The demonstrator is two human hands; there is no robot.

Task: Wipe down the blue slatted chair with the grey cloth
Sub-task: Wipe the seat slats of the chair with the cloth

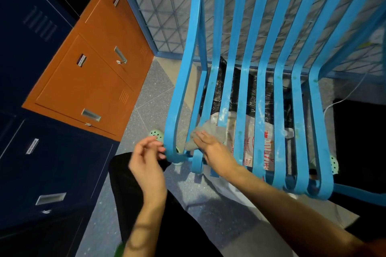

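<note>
Far left: dark blue lockers (31, 69), then an orange locker (89, 69), neither in play. Left hand (148, 162) is off the near-left corner of the blue slatted chair (279, 110), fingers loosely curled with nothing in them. The fingertips are right at the front curl of the outermost slat, but motion blur means I can't tell if they touch it. Right hand (211, 148) lies flat, fingers straight, pressing the grey cloth (211, 133) onto the near-left part of the seat, across the second and third slats. It's a palm press, not a pinch. The cloth is bunched, and part of it sits over the gap between those slats. Main risk: with only flat pressure on it, a sideways stroke could push the cloth through a gap. It would drop onto the printed plastic bag (250, 137) and black bag (250, 89) under the seat. Second risk: nothing visibly steadies the chair, so a hard push toward the far side may skid it on the speckled floor (150, 94). Third: the cloth could snag on the scrolled slat ends at the near edge. As for the chair, it has bright blue, glossy flat slats running down the back and curving into the seat, each rolled under at the near edge. The middle and right slats carry white dusty smears and a few greenish spots. The left ones near the cloth look cleaner, so most of the seat looks still to be done.
</note>
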